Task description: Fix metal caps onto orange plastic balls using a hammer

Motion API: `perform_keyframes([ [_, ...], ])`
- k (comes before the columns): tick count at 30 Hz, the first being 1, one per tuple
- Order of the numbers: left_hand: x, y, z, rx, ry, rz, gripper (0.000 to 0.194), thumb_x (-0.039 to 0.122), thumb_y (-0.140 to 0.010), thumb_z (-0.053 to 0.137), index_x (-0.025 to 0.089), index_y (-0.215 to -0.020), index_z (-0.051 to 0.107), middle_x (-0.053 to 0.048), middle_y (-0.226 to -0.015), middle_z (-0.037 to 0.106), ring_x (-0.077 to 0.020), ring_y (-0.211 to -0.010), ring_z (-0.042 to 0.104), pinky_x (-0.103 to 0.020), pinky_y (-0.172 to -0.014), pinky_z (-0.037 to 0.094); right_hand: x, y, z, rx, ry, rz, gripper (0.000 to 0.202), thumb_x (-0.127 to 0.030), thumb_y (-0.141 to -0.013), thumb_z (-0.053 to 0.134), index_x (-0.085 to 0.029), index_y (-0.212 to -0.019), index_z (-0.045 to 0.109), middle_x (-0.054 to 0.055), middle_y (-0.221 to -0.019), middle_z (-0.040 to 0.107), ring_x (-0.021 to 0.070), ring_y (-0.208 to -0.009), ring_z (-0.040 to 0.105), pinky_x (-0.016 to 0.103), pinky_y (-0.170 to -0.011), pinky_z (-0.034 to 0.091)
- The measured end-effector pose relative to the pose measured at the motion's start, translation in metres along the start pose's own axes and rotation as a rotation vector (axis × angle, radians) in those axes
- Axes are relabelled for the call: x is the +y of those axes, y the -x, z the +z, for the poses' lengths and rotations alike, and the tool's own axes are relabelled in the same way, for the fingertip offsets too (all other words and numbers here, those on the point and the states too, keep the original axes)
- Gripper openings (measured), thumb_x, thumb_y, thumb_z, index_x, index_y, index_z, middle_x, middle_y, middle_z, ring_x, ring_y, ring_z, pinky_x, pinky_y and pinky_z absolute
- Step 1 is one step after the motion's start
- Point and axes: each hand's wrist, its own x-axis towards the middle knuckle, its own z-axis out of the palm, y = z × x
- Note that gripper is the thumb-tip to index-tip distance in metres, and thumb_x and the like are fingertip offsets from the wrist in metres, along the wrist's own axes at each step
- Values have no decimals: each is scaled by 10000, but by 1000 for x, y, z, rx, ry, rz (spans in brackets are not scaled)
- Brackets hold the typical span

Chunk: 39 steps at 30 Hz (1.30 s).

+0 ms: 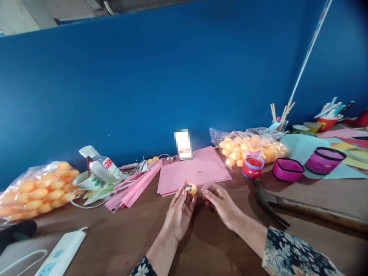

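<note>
In the middle of the head view, my left hand (178, 214) grips a small yellow-orange plastic ball (192, 189) between thumb and fingers. Shiny silver pieces cover the ball's left side. Just right of it, my right hand (221, 202) is closed in a pinch, its fingertips apart from the ball. Whatever sits between those fingertips is too small to make out. Both hands are above the brown table (198, 249), in front of a stack of pink paper (186, 174).
Bags of orange balls (37, 193) (241, 149) stand left and right. A claw hammer (313, 211) lies at right, near magenta fabric rings (287, 170) and a red cup (253, 167). At left are a clear bottle (103, 166), pink strips (140, 188) and a power strip (61, 255). Behind rises a blue partition (143, 84).
</note>
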Motion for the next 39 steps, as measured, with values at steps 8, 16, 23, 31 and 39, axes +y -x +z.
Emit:
perform_keyframes([
  [8,0,0,-1,24,-20,-5,469,133,-733,622,213,-1185,528,-69,-990,679,-154,-915,631,-272,-861,478,1,-1,0,-7,24,-3,237,-399,-708,653,-188,-736,547,-33,-623,511,89,-527,449,199,-459,331],
  [16,-2,0,-2,10,-44,3,432,151,-729,633,206,-1151,555,-64,-970,684,-142,-874,638,-253,-809,494,-3,1,2,-18,52,-22,209,-374,-714,651,-187,-733,562,-48,-548,498,83,-502,418,207,-480,330],
  [23,-3,-1,-1,29,-44,8,414,152,-721,641,201,-1127,577,-67,-974,686,-140,-877,636,-248,-813,496,-4,2,3,-11,89,-45,211,-387,-724,629,-187,-729,559,-37,-567,505,95,-515,426,213,-482,327],
  [31,-5,1,0,2,-60,0,478,159,-713,648,204,-1176,542,-73,-988,680,-148,-877,634,-263,-835,482,-1,3,6,-40,130,-98,206,-390,-748,597,-188,-727,562,-23,-627,522,103,-550,442,219,-515,358],
  [39,-7,2,0,-22,-100,22,442,171,-722,640,210,-1155,556,-59,-996,670,-130,-862,625,-274,-842,465,1,1,5,-45,156,-116,189,-368,-755,594,-184,-723,568,-33,-589,508,99,-538,429,218,-515,355],
])
